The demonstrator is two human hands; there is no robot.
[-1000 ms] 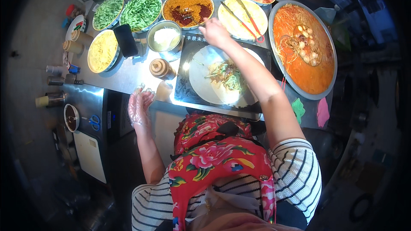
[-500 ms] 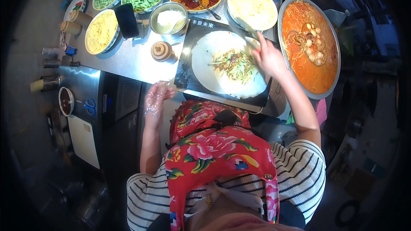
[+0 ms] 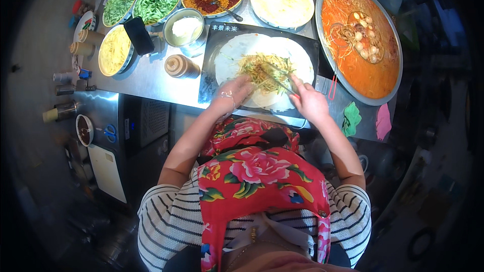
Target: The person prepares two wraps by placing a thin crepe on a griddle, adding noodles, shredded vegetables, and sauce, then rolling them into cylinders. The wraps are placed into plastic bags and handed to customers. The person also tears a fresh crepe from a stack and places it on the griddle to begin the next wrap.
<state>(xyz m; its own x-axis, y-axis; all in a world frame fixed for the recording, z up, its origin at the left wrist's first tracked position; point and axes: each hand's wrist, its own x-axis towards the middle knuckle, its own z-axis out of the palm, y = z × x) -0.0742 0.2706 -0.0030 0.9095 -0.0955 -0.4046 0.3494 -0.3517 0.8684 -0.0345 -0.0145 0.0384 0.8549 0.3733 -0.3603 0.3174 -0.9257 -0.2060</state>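
Head view: both hands have come in from the bowls onto the round flatbread (image 3: 237, 53) on the black board. Right hand (image 3: 310, 103), fingers clamped on chopsticks (image 3: 275, 78), spreads the shredded filling (image 3: 262, 65); left hand (image 3: 229, 98), fingers together, presses the wrap's near edge.

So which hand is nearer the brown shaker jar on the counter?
Left. The left hand rests on the near edge of the flatbread, just right of the brown shaker jar. The right hand is further right, holding chopsticks over the filling.
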